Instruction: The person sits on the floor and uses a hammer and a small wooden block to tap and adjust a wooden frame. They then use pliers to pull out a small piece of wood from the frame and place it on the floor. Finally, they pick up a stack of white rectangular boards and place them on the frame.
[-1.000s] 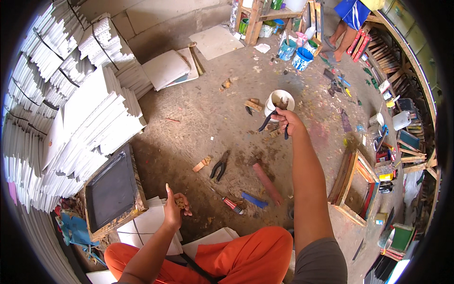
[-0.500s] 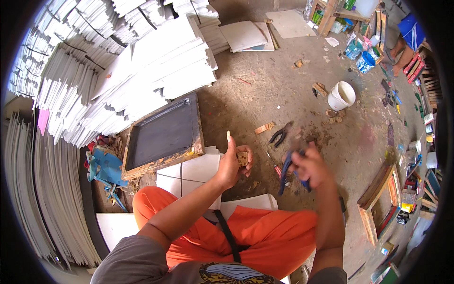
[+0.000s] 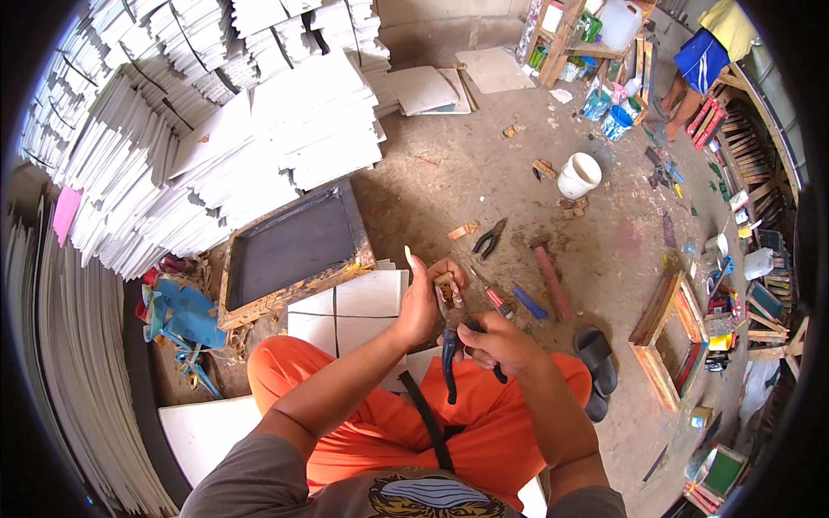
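Observation:
A small wooden block (image 3: 444,280) is gripped in the fingers of my left hand (image 3: 420,302), whose thumb points up. My right hand (image 3: 499,342) is closed on pliers (image 3: 450,338) with dark blue handles spread apart. The pliers' jaws are up at the block, though whether they bite on something there is too small to tell. Just beyond my hands, a screwdriver (image 3: 496,301) with a red and clear handle lies on the floor, beside a blue strip-like piece (image 3: 529,302). A hammer (image 3: 550,281) with a reddish handle and a second pair of pliers (image 3: 490,239) lie farther off.
A dark-meshed wooden frame (image 3: 298,246) leans on white stacks at left. Tied white sheets (image 3: 350,311) sit by my knee. Black sandals (image 3: 596,363), a wooden frame (image 3: 661,341) and a white bucket (image 3: 579,175) are to the right. Another person's legs (image 3: 682,104) show far right.
My right hand has come left and down, bringing the pliers to the block in my left hand. The whole view has shifted slightly, and the hammer and sandals now show plainly.

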### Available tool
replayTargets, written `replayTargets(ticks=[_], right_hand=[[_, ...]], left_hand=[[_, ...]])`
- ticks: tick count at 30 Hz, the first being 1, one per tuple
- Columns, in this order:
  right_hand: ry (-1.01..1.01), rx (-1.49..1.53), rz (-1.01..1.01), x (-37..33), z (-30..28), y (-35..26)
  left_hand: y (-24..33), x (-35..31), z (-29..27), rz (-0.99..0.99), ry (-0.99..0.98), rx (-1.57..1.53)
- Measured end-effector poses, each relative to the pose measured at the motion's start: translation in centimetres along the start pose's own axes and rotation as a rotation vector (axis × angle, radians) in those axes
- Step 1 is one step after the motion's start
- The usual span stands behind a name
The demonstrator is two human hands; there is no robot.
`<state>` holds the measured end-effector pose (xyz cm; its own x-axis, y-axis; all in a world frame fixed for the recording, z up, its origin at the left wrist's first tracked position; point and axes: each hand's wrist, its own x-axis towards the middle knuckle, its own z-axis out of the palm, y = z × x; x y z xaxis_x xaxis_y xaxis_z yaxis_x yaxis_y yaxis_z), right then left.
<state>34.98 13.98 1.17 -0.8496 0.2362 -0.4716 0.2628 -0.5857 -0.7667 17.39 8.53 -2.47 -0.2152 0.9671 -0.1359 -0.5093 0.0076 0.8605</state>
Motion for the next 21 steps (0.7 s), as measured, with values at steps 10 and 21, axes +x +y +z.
replayTargets(ticks=[10, 21], right_hand=[[0.036, -0.011, 0.005, 0.8, 1.1, 0.6], [0.212, -0.059, -0.059, 1.8, 1.5, 2.8]], left_hand=[[-0.1, -0.4, -0.3, 0.119, -0.013, 0.063], [-1.3, 0.1, -1.5, 0.086, -0.019, 0.207]])
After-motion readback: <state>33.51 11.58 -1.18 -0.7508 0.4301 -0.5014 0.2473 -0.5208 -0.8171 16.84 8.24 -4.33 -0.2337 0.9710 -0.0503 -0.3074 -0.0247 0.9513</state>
